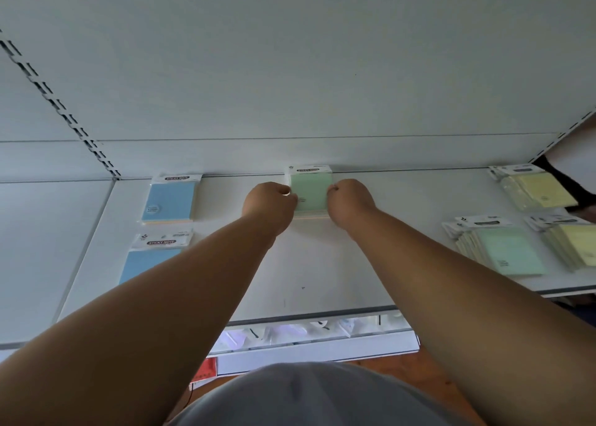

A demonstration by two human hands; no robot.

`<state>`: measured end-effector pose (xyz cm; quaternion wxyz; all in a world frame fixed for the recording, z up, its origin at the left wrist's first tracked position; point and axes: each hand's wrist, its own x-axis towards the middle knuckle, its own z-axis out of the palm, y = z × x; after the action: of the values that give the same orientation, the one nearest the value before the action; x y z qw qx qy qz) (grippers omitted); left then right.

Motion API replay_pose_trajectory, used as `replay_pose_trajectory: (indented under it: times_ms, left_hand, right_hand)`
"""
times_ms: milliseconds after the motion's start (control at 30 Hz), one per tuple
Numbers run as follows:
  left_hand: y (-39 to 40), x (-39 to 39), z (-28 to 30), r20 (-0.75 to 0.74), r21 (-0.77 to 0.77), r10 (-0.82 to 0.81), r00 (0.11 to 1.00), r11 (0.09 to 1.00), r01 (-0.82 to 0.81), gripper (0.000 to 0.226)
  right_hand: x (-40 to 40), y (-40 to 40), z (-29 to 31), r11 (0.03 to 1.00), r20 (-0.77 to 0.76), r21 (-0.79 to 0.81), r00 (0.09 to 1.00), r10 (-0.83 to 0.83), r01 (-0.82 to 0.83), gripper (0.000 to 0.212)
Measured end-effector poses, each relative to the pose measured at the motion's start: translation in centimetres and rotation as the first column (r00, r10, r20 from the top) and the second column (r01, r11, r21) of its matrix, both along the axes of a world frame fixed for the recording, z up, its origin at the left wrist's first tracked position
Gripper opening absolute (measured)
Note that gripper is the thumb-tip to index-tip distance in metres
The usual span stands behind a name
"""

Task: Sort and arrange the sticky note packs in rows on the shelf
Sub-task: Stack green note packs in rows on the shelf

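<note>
Both hands pinch one green sticky note pack (311, 190) from its sides: the left hand (270, 203) has curled fingers (288, 196) on the pack's left edge, the right hand (349, 201) grips the right edge the same way. The pack lies flat on the white shelf (371, 248), its header card touching the back wall. Well to the left of the green pack, a blue pack (170, 200) lies by the wall too, with a second blue pack (151, 258) nearer the front edge, partly hidden by the left forearm. Well to the right of the green pack sit loose piles: a yellow pile (537, 188) at the back, a green-topped pile (503, 251) and another yellow pile (577, 245) in front.
</note>
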<state>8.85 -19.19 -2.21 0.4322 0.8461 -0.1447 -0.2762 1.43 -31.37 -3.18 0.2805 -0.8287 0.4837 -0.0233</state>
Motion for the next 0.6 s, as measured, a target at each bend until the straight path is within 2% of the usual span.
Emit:
replay_pose_trajectory:
  times_ms: [100, 200, 300, 433, 600]
  left_hand:
    - [0.5, -0.5, 0.1, 0.040, 0.027, 0.059, 0.997, 0.998, -0.060, 0.045]
    - [1.8, -2.9, 0.4, 0.237, -0.008, 0.041, 0.971, 0.999, -0.040, 0.031]
    - [2.3, -5.7, 0.9, 0.380, -0.067, -0.085, 0.921, 0.991, 0.119, 0.025]
    - [0.1, -7.9, 1.4, 0.379, -0.075, -0.202, 0.903, 0.966, 0.247, 0.024]
    - [-4.1, -12.3, 1.6, 0.304, -0.082, -0.291, 0.907, 0.941, 0.329, 0.023]
  right_hand:
    - [-0.4, 0.2, 0.3, 0.998, 0.021, -0.021, 0.998, -0.058, 0.058, 0.038]
    - [-1.9, 1.0, 0.2, 0.988, 0.065, -0.150, 0.998, -0.013, 0.022, 0.038]
    - [-4.6, 1.8, 0.4, 0.968, 0.145, -0.246, 0.986, 0.086, -0.048, 0.034]
    - [-8.5, 1.0, 2.5, 0.932, 0.195, -0.350, 0.966, 0.171, -0.094, 0.026]
    - [-14.1, -2.3, 4.3, 0.933, 0.178, -0.355, 0.975, 0.132, -0.061, 0.027]
